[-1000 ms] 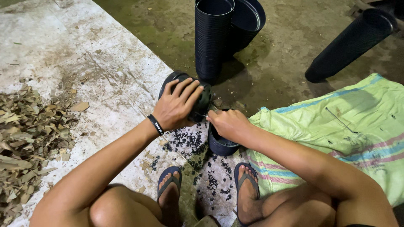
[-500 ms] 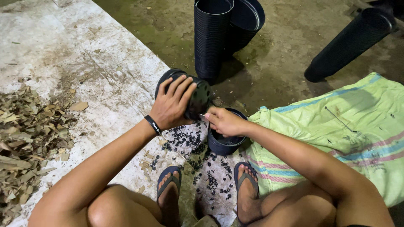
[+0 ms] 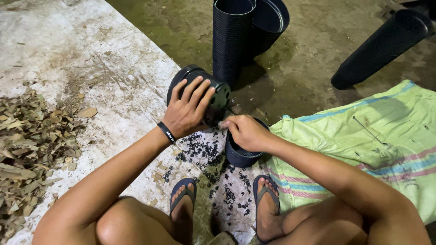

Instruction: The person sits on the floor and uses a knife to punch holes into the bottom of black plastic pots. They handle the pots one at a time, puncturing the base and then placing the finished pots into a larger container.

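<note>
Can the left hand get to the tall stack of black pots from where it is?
Probably yes. The tall stack of black pots stands just past the left hand, though that hand is holding a tipped black pot.

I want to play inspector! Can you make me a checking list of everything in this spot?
Surface: pale, stained concrete slab; dark dirt ground beyond.
Job's things: black plastic pot tipped on its side; second black pot upright on the floor.
Clutter: small black plastic bits scattered between the feet; dry leaves.
Grippers: left hand grips the tipped pot; right hand pinched at its base, over the second pot.
Cables: nothing seen.
Surroundings: tall stack of black pots; another stack lying down; green striped sack.
</note>
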